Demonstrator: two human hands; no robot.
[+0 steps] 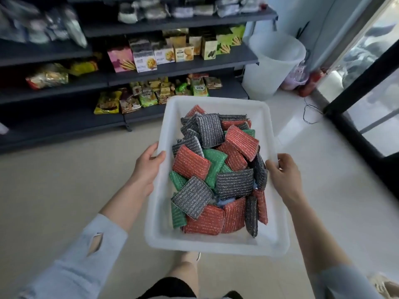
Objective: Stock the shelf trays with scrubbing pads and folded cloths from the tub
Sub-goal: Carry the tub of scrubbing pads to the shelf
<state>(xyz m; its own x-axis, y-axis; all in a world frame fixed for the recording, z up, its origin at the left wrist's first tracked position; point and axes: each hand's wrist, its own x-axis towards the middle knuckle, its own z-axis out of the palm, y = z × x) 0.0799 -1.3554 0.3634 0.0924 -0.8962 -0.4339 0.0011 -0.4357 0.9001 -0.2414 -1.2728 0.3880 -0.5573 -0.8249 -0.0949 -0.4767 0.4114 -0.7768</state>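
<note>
in the aisle before the dark shelving (64,91), a person carries the white tub (216,244) at waist height, well apart from the shelves. the left hand (149,162) curls over the left rim, thumb inside; the right hand (282,171) grips the right rim likewise. scrubbing pads (216,169) in red, green and grey are heaped loosely inside. a hint of blue shows beneath, maybe cloth. if the tub tilts, the top pads could probably slide out over the rim.

One head-worn wide-angle view looks forward and steeply down, close over the tub (216,244), shelves (151,67) far ahead.
</note>
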